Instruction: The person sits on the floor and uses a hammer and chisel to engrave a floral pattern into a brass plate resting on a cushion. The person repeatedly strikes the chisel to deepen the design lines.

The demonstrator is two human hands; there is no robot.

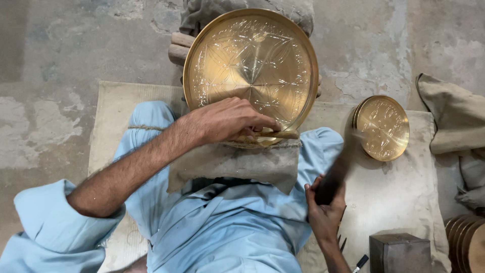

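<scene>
A large round brass tray [251,60] with an engraved star and flower pattern leans over my lap, its lower rim resting on a folded grey cloth [237,162]. My left hand [227,120] lies on the tray's lower edge and pinches a thin wooden-handled chisel [275,135] against the metal. My right hand [326,205] is raised to the right of my lap, gripping a dark hammer [339,164] that is blurred by motion. I sit in pale blue clothing.
A smaller engraved brass plate [382,127] lies on the beige mat [399,197] at my right. A grey metal block [399,252] and stacked brass discs [467,242] sit at the lower right. Sacking [454,114] lies at the far right; wooden rods [178,48] behind the tray.
</scene>
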